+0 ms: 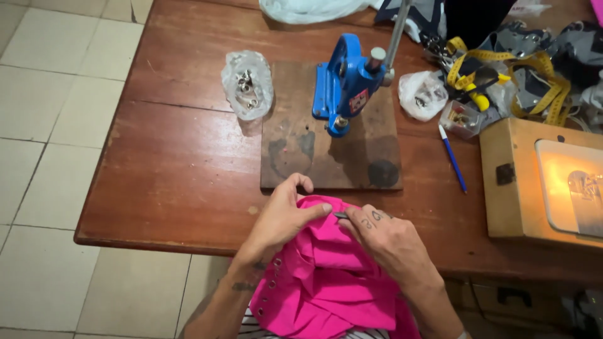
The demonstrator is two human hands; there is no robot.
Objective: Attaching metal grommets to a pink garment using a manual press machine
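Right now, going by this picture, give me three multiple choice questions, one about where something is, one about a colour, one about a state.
1. Where does the blue press stand?
A. on the floor
B. on the dark wooden board
C. on the sewing machine case

2. What colour is the fabric in the hands?
A. bright pink
B. green
C. white

3. How are the left hand and right hand placed?
A. both on the press lever
B. one holding the pen
C. both gripping the fabric at the table edge

Answers:
1 B, its base sits on the board.
2 A, the cloth is vivid pink.
3 C, both sets of fingers pinch the cloth.
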